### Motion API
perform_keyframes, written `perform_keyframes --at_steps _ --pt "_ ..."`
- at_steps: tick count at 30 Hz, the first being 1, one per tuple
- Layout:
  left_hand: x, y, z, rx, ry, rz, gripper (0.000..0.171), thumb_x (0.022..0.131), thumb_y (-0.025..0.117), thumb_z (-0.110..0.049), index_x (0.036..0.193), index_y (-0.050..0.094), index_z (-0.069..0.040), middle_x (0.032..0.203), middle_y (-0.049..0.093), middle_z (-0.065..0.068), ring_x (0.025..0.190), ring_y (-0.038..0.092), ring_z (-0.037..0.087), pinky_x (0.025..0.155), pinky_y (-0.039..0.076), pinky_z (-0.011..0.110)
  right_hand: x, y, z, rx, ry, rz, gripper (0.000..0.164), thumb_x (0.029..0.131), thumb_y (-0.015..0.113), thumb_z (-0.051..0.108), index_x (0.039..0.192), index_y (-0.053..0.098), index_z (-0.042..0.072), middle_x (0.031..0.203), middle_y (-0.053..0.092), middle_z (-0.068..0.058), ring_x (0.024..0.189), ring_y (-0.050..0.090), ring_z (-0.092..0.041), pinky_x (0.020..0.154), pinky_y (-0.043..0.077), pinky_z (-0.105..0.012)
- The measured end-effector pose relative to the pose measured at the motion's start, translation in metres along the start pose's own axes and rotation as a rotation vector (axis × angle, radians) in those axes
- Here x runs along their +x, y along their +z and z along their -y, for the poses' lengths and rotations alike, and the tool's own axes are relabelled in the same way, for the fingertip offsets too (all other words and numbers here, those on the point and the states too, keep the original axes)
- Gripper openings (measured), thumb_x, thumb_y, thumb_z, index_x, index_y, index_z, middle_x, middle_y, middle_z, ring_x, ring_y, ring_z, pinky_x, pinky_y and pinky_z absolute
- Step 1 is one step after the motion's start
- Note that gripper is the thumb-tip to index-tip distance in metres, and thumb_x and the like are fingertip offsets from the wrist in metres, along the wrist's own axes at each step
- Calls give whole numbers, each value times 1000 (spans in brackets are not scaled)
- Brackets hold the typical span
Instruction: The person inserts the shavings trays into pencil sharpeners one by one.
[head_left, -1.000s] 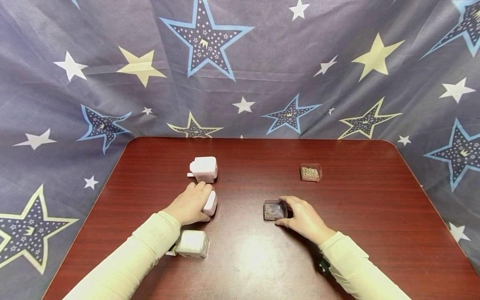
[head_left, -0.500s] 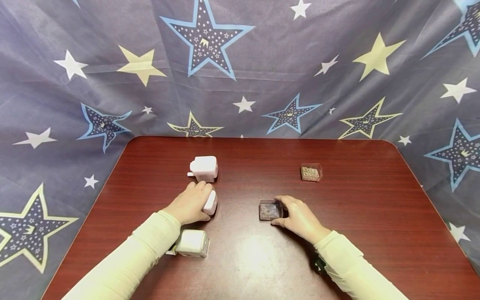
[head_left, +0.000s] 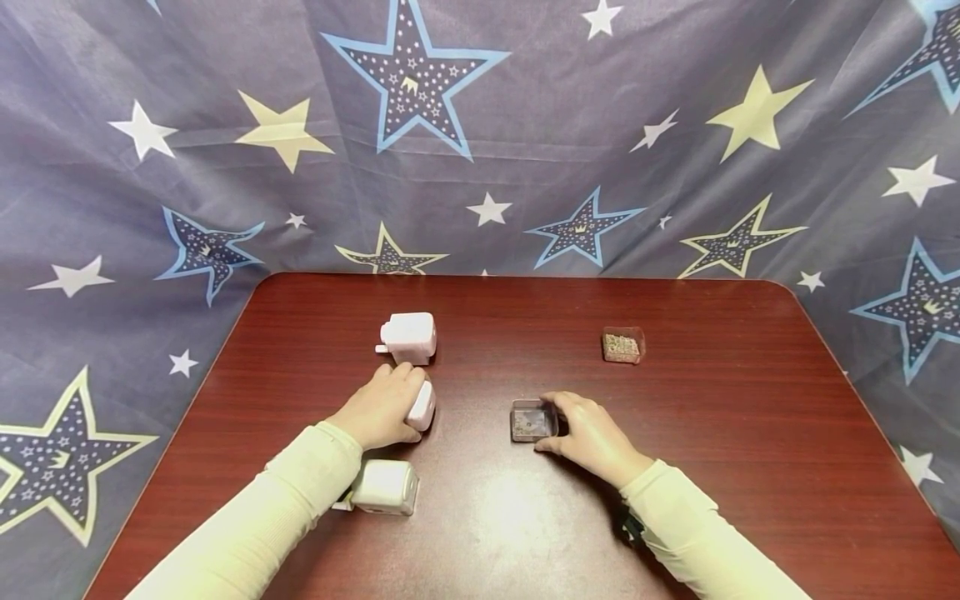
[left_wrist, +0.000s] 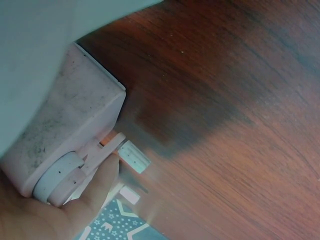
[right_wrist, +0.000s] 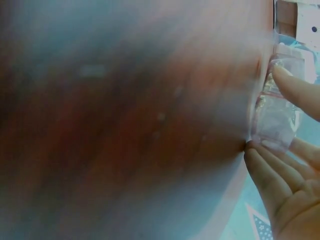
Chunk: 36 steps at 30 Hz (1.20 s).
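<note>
My left hand (head_left: 381, 408) grips the middle pink crank pencil sharpener (head_left: 422, 407), its fingers draped over the body and hiding much of it. In the left wrist view, the crank handle (left_wrist: 134, 156) sticks out past a fingertip, and dark smudges mark the pink casing (left_wrist: 75, 100). To the right, my right hand (head_left: 592, 435) holds a small clear shavings drawer (head_left: 531, 422) by its right end, thumb on the near side and fingers on the far side. A few bits lie on the drawer's floor. In the right wrist view, the transparent drawer (right_wrist: 276, 120) sits between thumb and fingers.
Another pink sharpener (head_left: 411, 335) stands beyond my left hand. A whitish-green sharpener (head_left: 386, 486) is nearer, beside the left sleeve. At the back right, a second clear drawer (head_left: 622, 346) contains shavings. A starry curtain (head_left: 480, 150) hangs behind the table (head_left: 720, 375).
My right hand has slid the clear drawer left across the table toward the sharpener under my left hand. The left hand has stayed in place.
</note>
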<state>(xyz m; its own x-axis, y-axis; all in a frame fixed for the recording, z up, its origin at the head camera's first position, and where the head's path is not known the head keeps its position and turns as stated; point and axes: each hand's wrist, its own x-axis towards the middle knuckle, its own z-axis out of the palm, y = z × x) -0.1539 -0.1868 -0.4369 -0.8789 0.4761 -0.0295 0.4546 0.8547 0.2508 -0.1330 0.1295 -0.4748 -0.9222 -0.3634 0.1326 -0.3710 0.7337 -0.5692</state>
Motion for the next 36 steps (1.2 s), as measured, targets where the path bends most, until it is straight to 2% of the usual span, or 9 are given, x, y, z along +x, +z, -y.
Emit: perform_keyframes --at_steps 13,36 --pt "-1 -2 -2 -3 -6 -10 60 58 89 -19 105 55 -3 101 55 14 89 50 34 78 52 51 5 5 7 -1 -22 1 65 67 87 26 123 68 -1 118 71 -18 103 69 -34 91 53 -50" --pt "-1 -2 -2 -2 -7 -11 59 58 88 -19 104 55 -2 102 55 15 90 50 35 78 52 52 11 11 13 9 -7 21 67 67 87 26 124 67 -2 123 69 -21 109 67 -38 96 51 -51"
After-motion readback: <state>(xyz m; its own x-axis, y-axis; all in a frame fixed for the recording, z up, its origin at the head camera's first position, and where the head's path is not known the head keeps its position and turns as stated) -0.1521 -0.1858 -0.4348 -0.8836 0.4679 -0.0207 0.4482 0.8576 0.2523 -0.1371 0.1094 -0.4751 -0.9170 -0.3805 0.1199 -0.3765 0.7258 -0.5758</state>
